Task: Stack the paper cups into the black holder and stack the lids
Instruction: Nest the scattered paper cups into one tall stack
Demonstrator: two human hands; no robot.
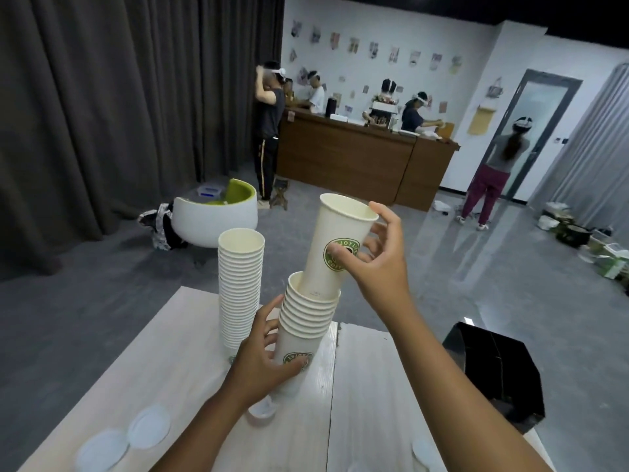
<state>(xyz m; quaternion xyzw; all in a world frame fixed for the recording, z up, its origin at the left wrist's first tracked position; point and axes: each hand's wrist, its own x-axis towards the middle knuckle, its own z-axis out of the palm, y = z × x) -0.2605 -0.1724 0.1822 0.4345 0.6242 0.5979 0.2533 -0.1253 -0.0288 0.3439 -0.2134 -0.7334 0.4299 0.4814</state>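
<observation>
My left hand (262, 356) grips a short stack of white paper cups (306, 321) with a green logo, standing on the pale wooden table (367, 386). My right hand (377, 257) holds a single paper cup (335, 243) near its rim, tilted, with its base inside the top cup of that stack. A taller stack of cups (240, 287) stands just to the left. The black holder (500, 369) sits at the table's right edge. White lids (149, 425) lie flat at the front left; another lid (262, 408) lies under my left wrist.
One more lid (423, 453) lies by my right forearm. Beyond the table is grey floor with a white and green round chair (214, 212). Several people stand at a brown counter (357, 158) far back. Boxes sit on the floor at the right.
</observation>
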